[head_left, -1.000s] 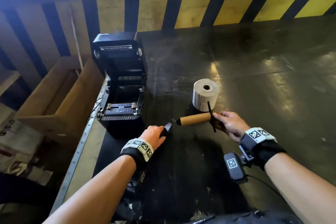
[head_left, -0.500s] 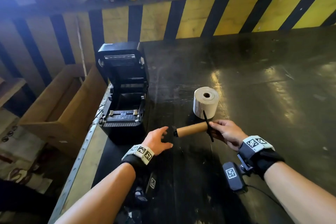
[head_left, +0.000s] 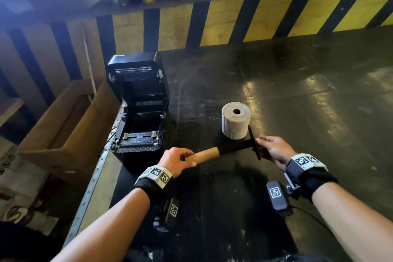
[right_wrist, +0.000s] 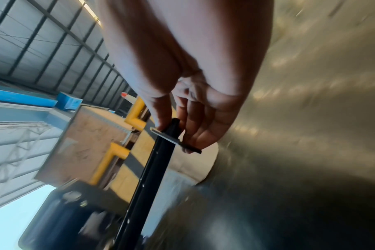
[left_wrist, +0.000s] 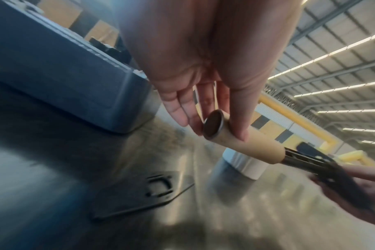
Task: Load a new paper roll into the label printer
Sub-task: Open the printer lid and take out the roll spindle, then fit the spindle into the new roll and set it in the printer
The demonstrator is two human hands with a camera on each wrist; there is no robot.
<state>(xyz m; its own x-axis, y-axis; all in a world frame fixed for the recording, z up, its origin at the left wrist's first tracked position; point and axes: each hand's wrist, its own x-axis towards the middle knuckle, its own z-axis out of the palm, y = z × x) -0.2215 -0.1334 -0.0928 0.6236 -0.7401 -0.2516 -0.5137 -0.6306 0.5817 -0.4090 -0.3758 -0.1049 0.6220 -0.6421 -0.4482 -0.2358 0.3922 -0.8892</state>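
Observation:
An empty brown cardboard core sits partway off a black spindle, with bare shaft showing between them. My left hand grips the core's left end. My right hand pinches the spindle's right end at its flat black flange. Just behind the spindle, the new white paper roll stands on end on the dark table. The black label printer stands at the left with its lid up and its paper bay empty.
A flat black plate lies on the table under my left hand. An open cardboard box sits beyond the table's metal left edge. A yellow-and-black striped wall runs along the back. Dark tabletop stretches to the right.
My left hand, which held a small black piece away from the core, now grips the core. The core has slid left along the spindle, baring the black shaft. The right hand keeps its hold.

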